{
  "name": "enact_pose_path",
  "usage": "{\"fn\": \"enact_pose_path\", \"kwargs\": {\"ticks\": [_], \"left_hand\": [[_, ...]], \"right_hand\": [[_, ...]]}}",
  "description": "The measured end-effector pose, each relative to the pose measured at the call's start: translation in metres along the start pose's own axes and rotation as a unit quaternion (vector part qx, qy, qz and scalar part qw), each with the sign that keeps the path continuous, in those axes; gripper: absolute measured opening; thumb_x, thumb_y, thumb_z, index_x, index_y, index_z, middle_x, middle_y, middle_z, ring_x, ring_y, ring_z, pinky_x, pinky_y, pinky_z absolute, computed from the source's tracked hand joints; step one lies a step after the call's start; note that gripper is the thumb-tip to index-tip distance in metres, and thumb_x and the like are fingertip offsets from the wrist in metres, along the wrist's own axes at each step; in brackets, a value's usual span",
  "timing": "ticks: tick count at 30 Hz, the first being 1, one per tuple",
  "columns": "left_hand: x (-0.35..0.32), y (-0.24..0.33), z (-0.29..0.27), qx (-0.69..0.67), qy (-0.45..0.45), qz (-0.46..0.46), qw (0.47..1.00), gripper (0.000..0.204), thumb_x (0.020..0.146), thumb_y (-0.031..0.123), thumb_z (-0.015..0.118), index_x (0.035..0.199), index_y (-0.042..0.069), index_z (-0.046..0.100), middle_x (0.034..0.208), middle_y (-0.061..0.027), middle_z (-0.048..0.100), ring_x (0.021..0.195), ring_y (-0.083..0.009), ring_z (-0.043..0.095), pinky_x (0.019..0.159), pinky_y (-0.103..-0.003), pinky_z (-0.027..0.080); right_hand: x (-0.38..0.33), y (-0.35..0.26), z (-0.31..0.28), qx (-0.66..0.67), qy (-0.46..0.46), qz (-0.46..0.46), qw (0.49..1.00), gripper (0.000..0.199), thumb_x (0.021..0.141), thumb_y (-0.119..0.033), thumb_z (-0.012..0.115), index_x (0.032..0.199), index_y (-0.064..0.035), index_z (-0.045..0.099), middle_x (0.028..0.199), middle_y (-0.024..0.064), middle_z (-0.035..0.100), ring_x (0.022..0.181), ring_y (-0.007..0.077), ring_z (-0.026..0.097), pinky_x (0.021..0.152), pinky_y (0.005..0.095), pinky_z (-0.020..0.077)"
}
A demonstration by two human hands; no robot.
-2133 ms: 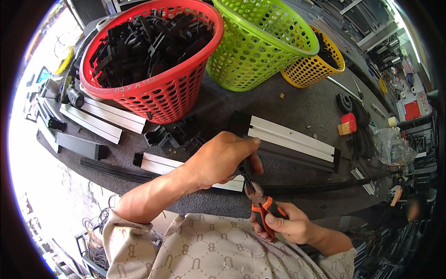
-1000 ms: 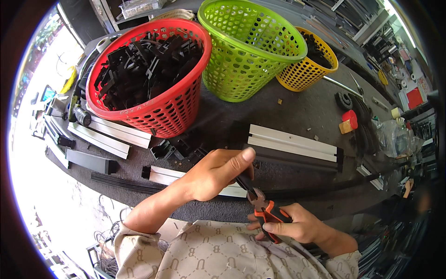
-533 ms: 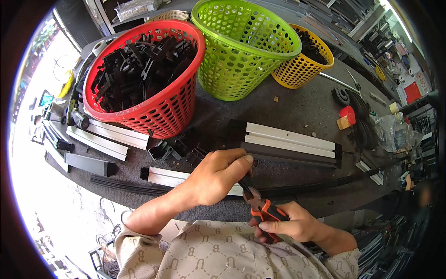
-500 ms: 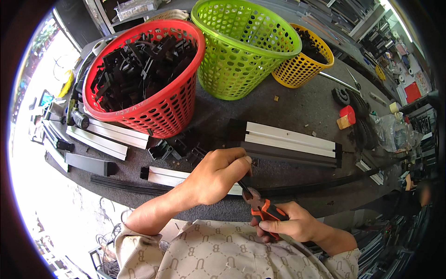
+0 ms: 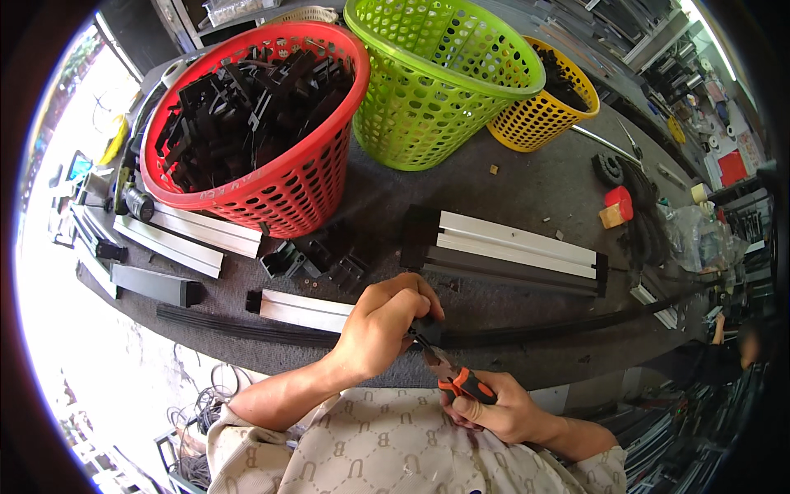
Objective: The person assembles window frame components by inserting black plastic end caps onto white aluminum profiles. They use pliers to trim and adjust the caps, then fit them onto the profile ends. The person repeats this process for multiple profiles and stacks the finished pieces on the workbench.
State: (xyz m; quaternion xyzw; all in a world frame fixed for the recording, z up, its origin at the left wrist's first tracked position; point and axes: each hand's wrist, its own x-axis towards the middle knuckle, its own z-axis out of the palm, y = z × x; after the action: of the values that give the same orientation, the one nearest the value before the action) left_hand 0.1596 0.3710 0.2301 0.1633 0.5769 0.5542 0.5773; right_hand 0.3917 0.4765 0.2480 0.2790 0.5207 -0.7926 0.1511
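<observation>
Low in the middle, my right hand (image 5: 494, 407) is closed round the orange and black handles of a pair of pliers (image 5: 438, 362). The metal jaws point up and left, at a small black plastic part (image 5: 425, 331). My left hand (image 5: 385, 319) pinches that part, and its fingers cover much of it. Whether the jaws grip the part I cannot tell. Under my left wrist lies a white metal profile (image 5: 300, 311) with a black end piece. Several loose black plastic parts (image 5: 317, 262) lie just beyond my left hand.
At the back stand a red basket (image 5: 325, 177) full of black parts, a green basket (image 5: 411, 132) and a yellow basket (image 5: 527, 123) with black parts. White and dark profiles (image 5: 518, 239) lie to the right, more (image 5: 169, 247) to the left. Black strips (image 5: 230, 328) run along the near edge.
Both hands have shifted slightly; the left came down and left with the black part, which now shows more. The pliers moved a little left and down. The view has moved slightly.
</observation>
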Motion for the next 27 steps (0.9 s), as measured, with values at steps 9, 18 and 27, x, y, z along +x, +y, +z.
{"fn": "enact_pose_path", "kwargs": {"ticks": [9, 18, 27], "left_hand": [[-0.009, -0.027, 0.032, -0.292, 0.063, -0.048, 0.953, 0.023, 0.097, 0.028, 0.048, 0.098, 0.008, 0.059, 0.061, -0.0025, 0.042, 0.045, -0.0131, 0.033, 0.042, -0.029, 0.027], [0.005, -0.017, -0.002, -0.228, -0.031, 0.064, 0.971, 0.031, 0.1, 0.025, 0.04, 0.11, 0.002, 0.059, 0.066, -0.0062, 0.049, 0.047, -0.0117, 0.04, 0.044, -0.028, 0.031], [0.002, 0.018, 0.016, -0.061, -0.022, 0.122, 0.99, 0.031, 0.099, 0.027, 0.041, 0.102, 0.002, 0.059, 0.07, -0.0032, 0.052, 0.049, -0.0081, 0.04, 0.046, -0.024, 0.03]], "right_hand": [[-0.004, 0.008, 0.011, 0.064, 0.04, -0.063, 0.995, 0.024, 0.108, -0.022, 0.067, 0.119, -0.0007, 0.066, 0.087, -0.0011, 0.062, 0.075, 0.0066, 0.055, 0.069, 0.0259, 0.0462], [-0.018, -0.024, -0.015, -0.303, 0.113, -0.219, 0.92, 0.037, 0.099, -0.03, 0.075, 0.118, 0.0016, 0.077, 0.092, 0.0153, 0.081, 0.081, 0.0205, 0.079, 0.078, 0.0316, 0.0588], [-0.016, -0.04, -0.022, -0.279, 0.031, -0.107, 0.954, 0.045, 0.099, -0.026, 0.078, 0.132, 0.004, 0.069, 0.115, 0.0161, 0.08, 0.102, 0.0213, 0.079, 0.088, 0.0328, 0.0601]]}}
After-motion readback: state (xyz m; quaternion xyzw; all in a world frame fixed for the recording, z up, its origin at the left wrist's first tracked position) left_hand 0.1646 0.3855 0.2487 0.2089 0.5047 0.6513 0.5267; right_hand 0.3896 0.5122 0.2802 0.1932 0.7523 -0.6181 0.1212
